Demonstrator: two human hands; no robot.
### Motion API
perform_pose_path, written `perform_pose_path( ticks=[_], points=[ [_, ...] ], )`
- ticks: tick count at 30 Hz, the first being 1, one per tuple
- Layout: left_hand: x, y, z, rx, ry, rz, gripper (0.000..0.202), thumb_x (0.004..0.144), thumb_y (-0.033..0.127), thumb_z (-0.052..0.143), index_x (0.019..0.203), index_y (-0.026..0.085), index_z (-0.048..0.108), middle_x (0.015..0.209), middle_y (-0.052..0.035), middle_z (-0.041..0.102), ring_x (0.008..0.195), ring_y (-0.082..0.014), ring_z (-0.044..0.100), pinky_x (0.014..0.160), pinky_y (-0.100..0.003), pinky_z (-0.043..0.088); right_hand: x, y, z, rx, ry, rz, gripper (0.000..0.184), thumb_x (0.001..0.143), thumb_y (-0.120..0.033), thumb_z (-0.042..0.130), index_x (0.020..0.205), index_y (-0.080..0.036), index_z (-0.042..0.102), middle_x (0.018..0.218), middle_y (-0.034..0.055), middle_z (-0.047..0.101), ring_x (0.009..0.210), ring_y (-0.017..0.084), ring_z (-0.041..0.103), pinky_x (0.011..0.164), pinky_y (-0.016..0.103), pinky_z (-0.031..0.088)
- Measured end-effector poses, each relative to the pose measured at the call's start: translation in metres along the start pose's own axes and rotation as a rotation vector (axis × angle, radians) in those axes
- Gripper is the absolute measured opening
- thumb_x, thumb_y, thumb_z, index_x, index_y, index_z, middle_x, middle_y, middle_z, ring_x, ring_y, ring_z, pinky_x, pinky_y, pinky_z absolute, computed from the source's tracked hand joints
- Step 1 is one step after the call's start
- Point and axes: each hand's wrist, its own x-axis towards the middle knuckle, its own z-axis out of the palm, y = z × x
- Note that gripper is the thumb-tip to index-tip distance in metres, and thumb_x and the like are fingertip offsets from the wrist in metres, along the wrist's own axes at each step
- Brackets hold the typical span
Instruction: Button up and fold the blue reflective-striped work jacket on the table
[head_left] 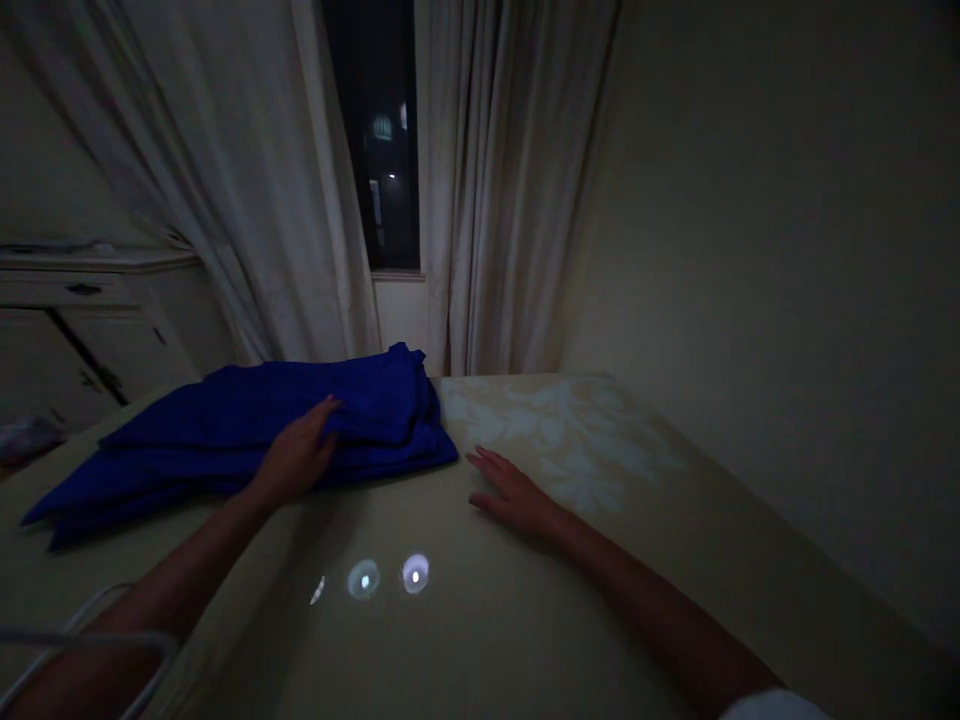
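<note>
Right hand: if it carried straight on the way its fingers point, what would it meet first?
Probably the right-hand corner of the blue cloth, just ahead of the right hand; its height above the table is unclear, so it might pass over.

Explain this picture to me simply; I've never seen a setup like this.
There is no machine here. The left grip and right grip are simply a person's bare hands. The one picture comes from a camera on that person's head, looking forward and down. On the table lies a folded blue cloth. The left hand is open at the cloth; whether it touches is hard to tell. The right is open over the table, beside the cloth. Neither seems to hold anything. Curtains hang behind.
</note>
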Motion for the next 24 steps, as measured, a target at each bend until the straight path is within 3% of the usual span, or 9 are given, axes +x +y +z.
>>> perform_pose_path(
  ticks=[4,8,10,13,15,17,20,22,24],
  points=[
    [0.015,0.091,0.023,-0.038,-0.106,0.076,0.063,0.099,0.037,0.049,0.157,0.013,0.045,0.169,-0.0174,0.037,0.152,-0.0317,0.043,0.122,-0.046,0.037,-0.129,0.01,-0.033,-0.108,-0.049,0.175,0.076,0.098,-0.064,0.061,0.165,-0.034,0.039,0.172,0.0054,0.033,0.16,0.031,0.029,0.132,0.055,0.02],
    [0.027,0.131,0.015,-0.021,-0.113,-0.062,0.042,0.098,0.018,0.039,0.129,0.011,0.067,0.133,-0.0251,0.07,0.123,-0.0365,0.068,0.1,-0.047,0.052,-0.212,0.006,-0.033,-0.147,0.074,0.265,0.064,0.102,-0.063,0.053,0.16,-0.039,0.046,0.169,0.0021,0.04,0.157,0.03,0.036,0.132,0.055,0.021],
    [0.035,0.141,-0.006,0.0,-0.104,-0.168,0.044,0.102,0.022,0.032,0.123,0.008,0.068,0.11,-0.0284,0.076,0.101,-0.0417,0.075,0.083,-0.049,0.056,-0.222,0.006,-0.028,-0.124,0.136,0.279,0.063,0.1,-0.066,0.057,0.156,-0.036,0.054,0.164,0.005,0.049,0.152,0.031,0.043,0.13,0.054,0.027],
    [0.027,0.177,-0.051,0.018,-0.014,-0.247,0.054,0.106,0.034,0.024,0.131,0.009,0.065,0.106,-0.0299,0.075,0.095,-0.0467,0.075,0.078,-0.054,0.056,-0.209,0.015,-0.025,0.038,0.291,0.318,0.066,0.096,-0.073,0.058,0.148,-0.032,0.063,0.151,0.0102,0.062,0.142,0.033,0.054,0.125,0.055,0.035],
    [-0.001,0.219,-0.079,-0.096,0.039,-0.143,0.054,0.106,0.04,0.029,0.137,0.013,0.064,0.107,-0.0267,0.076,0.099,-0.0469,0.074,0.086,-0.059,0.056,-0.196,0.025,-0.029,0.251,0.419,0.345,0.07,0.093,-0.079,0.054,0.141,-0.03,0.067,0.143,0.013,0.067,0.136,0.034,0.06,0.12,0.056,0.04],
    [-0.042,0.263,-0.096,-0.392,-0.029,0.127,0.051,0.101,0.041,0.048,0.146,0.02,0.059,0.115,-0.0196,0.078,0.11,-0.0412,0.073,0.099,-0.055,0.054,-0.191,0.037,-0.039,0.498,0.506,0.371,0.082,0.092,-0.088,0.042,0.139,-0.026,0.067,0.142,0.0161,0.067,0.134,0.034,0.063,0.115,0.056,0.046],
    [-0.089,0.297,-0.094,-0.761,-0.276,0.534,0.069,0.094,0.047,0.067,0.159,0.035,0.046,0.152,-0.0061,0.062,0.14,-0.0304,0.058,0.118,-0.042,0.045,-0.201,0.056,-0.063,0.742,0.529,0.442,0.103,0.092,-0.091,0.005,0.142,-0.022,0.063,0.142,0.0187,0.067,0.134,0.033,0.064,0.108,0.054,0.053],
    [-0.093,0.283,-0.076,-0.746,-0.281,0.486,0.069,0.096,0.049,0.061,0.16,0.031,0.044,0.157,-0.008,0.057,0.144,-0.0304,0.055,0.12,-0.044,0.043,-0.214,0.067,-0.08,0.753,0.537,0.485,0.107,0.092,-0.087,-0.006,0.14,-0.021,0.064,0.138,0.018,0.07,0.132,0.032,0.065,0.107,0.052,0.054],
    [-0.077,0.247,-0.05,-0.54,-0.137,0.226,0.073,0.095,0.046,0.056,0.158,0.013,0.044,0.154,-0.0216,0.057,0.142,-0.0384,0.055,0.119,-0.055,0.042,-0.226,0.076,-0.091,0.712,0.593,0.519,0.096,0.095,-0.088,0.013,0.135,-0.02,0.067,0.133,0.0171,0.073,0.129,0.032,0.067,0.108,0.051,0.053]
  ],
)
